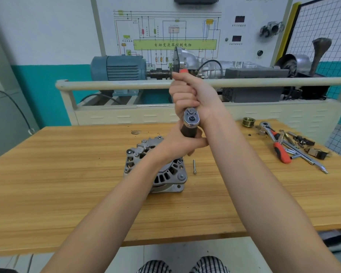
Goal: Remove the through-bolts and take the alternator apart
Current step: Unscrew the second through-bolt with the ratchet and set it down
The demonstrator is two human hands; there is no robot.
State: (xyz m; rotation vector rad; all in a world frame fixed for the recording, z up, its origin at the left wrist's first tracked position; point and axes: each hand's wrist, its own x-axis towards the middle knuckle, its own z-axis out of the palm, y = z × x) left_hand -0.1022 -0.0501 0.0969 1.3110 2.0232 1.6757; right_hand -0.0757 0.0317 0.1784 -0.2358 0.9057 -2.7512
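- Your right hand (193,95) grips the ratchet (191,118) by its handle, fingers curled tight around it. The hand hides nearly all of the handle; only a red tip shows above the knuckles.
- The ratchet head faces the camera, raised above the bench (67,174).
- Your left hand (183,144) wraps its fingers and thumb around the dark socket (188,132) just under the ratchet head. The socket's lower end is hidden by those fingers.
- The alternator (156,166) sits on the bench, below and behind your left wrist. The wrist and forearm cover its middle, so you cannot tell whether the socket touches it.
- One bolt (194,166) lies loose on the bench just to the right of the alternator, apart from it.
- Bolt heads still seated in the housing rim are hard to count; the forearm blocks part of the rim.
- A brass-coloured pulley (248,122) stands near the far right edge of the bench.
- A second ratchet (274,140) with a red grip lies beside the pulley, among small sockets, bars and parts (303,148) too jumbled to identify singly.
- Behind the bench, a training rig carries a blue motor (118,67) and a wiring diagram (165,36); its text is too small to read reliably.
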